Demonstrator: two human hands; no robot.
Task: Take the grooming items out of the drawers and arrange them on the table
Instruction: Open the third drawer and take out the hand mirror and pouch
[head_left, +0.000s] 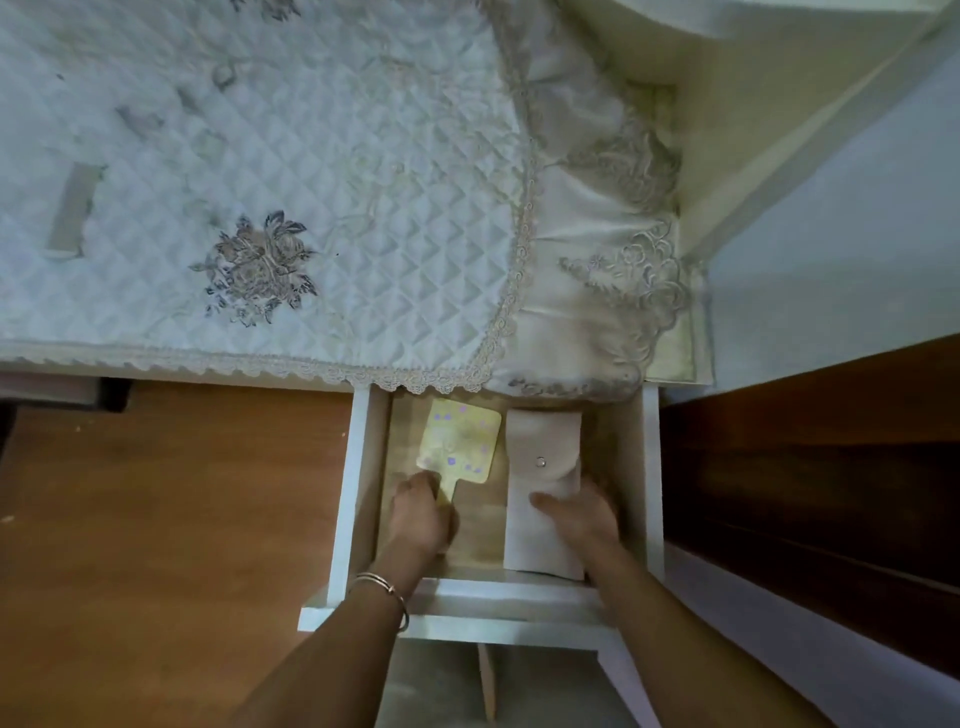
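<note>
A white drawer (347, 499) is pulled out below the table's front edge. Inside on the left lies a pale yellow square hand mirror (462, 441) with small purple flowers and a short handle. My left hand (423, 517), a bangle on its wrist, grips that handle. To the right lies a white pouch (540, 441) with a metal snap button. My right hand (582, 519) holds the pouch's lower right part, thumb on top, fingers curled round its edge. The table (291, 156) above is covered by a quilted white cloth with a floral embroidery.
A lace-trimmed cloth (608, 249) hangs over the table's right end. A flat pale strip (70, 210) lies on the table at the far left. Brown floor (156, 545) is left of the drawer, a dark wooden surface (810, 493) to its right.
</note>
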